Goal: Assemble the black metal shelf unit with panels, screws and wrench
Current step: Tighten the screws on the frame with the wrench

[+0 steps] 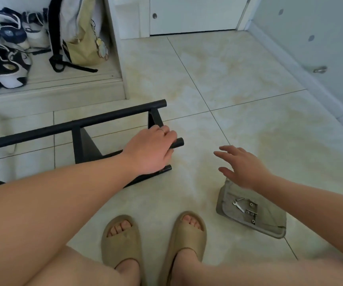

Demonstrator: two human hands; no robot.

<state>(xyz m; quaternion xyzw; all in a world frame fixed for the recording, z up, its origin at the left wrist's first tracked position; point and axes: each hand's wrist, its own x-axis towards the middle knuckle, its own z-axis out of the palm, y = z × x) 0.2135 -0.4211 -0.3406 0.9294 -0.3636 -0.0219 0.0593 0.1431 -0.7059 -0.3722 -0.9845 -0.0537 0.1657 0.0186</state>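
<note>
Curled over the free end of a black tube, the left hand (152, 149) holds the shelf frame (84, 122), which lies on its side on the tiled floor (238, 79). The right hand (247, 168) hovers with fingers spread wide, holding nothing, just above a grey fabric pouch (269, 222) where the wrench (238, 205) and screws (251, 212) lie. Judging from this head view, the step is steadying the frame while fetching hardware: keep the left hold firm so the frame cannot roll, and pick up one screw cleanly before the wrench.

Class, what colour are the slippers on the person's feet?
Tan, a plain sandy beige, with no pattern: slippers, best seen in the head view.
</note>
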